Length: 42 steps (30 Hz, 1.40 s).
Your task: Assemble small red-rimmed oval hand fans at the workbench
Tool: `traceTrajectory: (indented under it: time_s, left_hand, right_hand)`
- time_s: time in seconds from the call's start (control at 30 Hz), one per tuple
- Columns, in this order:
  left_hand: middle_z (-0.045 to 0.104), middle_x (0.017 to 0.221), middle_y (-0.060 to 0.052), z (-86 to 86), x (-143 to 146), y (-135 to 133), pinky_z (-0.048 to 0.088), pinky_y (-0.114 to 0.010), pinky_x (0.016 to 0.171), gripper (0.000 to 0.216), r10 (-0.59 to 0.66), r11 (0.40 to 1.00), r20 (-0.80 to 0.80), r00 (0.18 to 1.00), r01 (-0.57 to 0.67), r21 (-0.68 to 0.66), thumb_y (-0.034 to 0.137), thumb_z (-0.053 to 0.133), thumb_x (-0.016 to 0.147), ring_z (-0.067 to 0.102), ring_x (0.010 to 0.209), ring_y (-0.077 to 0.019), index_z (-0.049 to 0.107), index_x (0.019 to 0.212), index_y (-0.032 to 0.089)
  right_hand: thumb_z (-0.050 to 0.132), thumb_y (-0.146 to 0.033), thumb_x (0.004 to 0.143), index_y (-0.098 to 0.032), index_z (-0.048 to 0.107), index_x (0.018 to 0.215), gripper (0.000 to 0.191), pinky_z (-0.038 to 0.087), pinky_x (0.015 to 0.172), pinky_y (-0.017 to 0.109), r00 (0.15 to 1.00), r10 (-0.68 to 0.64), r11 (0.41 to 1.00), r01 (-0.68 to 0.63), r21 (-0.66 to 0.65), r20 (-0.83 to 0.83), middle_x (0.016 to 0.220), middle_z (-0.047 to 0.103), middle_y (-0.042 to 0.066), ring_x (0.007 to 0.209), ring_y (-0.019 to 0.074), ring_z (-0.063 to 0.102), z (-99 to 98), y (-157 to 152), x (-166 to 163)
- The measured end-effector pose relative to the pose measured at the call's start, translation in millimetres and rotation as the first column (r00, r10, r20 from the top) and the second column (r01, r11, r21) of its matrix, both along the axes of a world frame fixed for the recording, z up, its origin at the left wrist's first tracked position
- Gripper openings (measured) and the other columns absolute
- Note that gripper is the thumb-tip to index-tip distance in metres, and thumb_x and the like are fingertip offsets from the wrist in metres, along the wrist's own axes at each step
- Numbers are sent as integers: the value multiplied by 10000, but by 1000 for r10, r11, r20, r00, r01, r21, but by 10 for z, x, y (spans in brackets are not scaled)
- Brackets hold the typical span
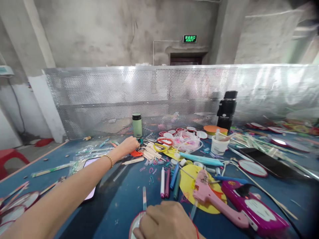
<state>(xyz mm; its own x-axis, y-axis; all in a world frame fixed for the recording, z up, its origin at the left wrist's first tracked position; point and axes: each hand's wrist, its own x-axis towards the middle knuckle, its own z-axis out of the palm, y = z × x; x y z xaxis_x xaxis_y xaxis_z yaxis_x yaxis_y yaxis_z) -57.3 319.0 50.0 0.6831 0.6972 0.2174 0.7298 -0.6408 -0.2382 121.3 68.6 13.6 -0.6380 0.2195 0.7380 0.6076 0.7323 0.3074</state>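
Observation:
My left hand (131, 145) reaches forward to the pile in the middle of the table. Its fingers are curled, and what they grip, if anything, is hidden. An orange piece (136, 153) lies under it, and loose wooden sticks (152, 151) lie just to its right. Close to me, my right hand (165, 220) is closed over a round white disc with a red rim (134, 225). A flat stick with a pale blue and pink end (144, 198) points away from the disc. Markers (167, 182) and a pink glue gun (208, 192) on a yellow disc (186, 182) lie nearby.
A phone (91, 179) lies beneath my left forearm. A green bottle (137, 125) and a black flask (227, 111) stand before a perforated metal screen (112, 96). To the right are a white cup (219, 146), a purple device (256, 209) and a dark phone (267, 162).

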Motion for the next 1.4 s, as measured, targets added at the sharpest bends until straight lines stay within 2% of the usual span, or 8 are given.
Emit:
traceTrajectory:
  time_s: [0.13,0.4,0.63,0.77,0.87,1.0,1.13,1.4]
  left_hand:
    - [686,783,-103,25,47,-232,464,-334,824,182,-122,992,30,992,121,48,139,568,867,633,833,-205,685,727,137]
    - [707,984,-41,258,124,-290,459,-209,783,336,-94,990,261,961,63,123,192,325,987,639,875,-132,647,1079,172]
    - [643,826,-93,142,142,-79,445,-269,718,320,52,990,201,978,-77,118,128,390,920,607,767,-184,707,886,156]
    - [628,963,-150,72,247,-138,438,-355,825,240,69,982,172,983,-97,159,209,478,912,588,936,-251,701,953,131]
    - [617,1081,-148,21,447,-268,413,-379,895,229,-31,984,126,992,8,178,280,546,897,550,1055,-267,684,1028,152]
    - [684,923,-71,-84,743,-351,429,-307,854,160,-222,970,-2,975,221,105,199,543,894,610,924,-197,701,864,195]
    - [697,839,-109,-114,850,-301,450,-325,781,163,-263,958,-48,964,266,107,143,531,881,635,808,-215,685,826,144]
    - [717,857,-70,-54,677,-329,463,-275,744,170,-289,953,-46,956,292,78,184,527,903,659,824,-198,688,848,175]
  right_hand:
    - [497,-200,884,-194,379,575,331,125,401,285,999,48,999,-48,-25,5,464,453,-60,355,75,362,56,-20,16]
    - [470,-207,904,-183,401,552,358,144,399,277,997,62,998,-63,-22,-40,455,460,-50,366,72,372,27,-24,-19]
    - [501,-242,890,-182,380,559,357,100,391,288,997,67,997,-66,-35,35,454,428,-56,358,77,333,43,-46,-13]
    - [506,-227,882,-186,369,569,344,121,385,284,995,84,995,-80,-67,55,460,421,-54,371,82,316,2,-43,13]
    - [487,-157,873,-185,368,578,319,169,383,272,992,115,986,-108,-128,45,474,426,-57,380,80,304,-40,-34,21]
    - [491,-191,868,-193,383,594,295,148,382,272,991,128,988,-125,-92,27,478,427,-60,377,86,317,-29,-27,16]
    - [517,-168,842,-190,383,584,292,121,398,276,996,84,996,-83,-7,39,475,423,-54,385,85,321,14,-44,8]
    - [490,-205,857,-195,409,598,271,125,385,284,993,113,992,-110,-63,44,481,446,-58,368,89,323,2,-59,-3]
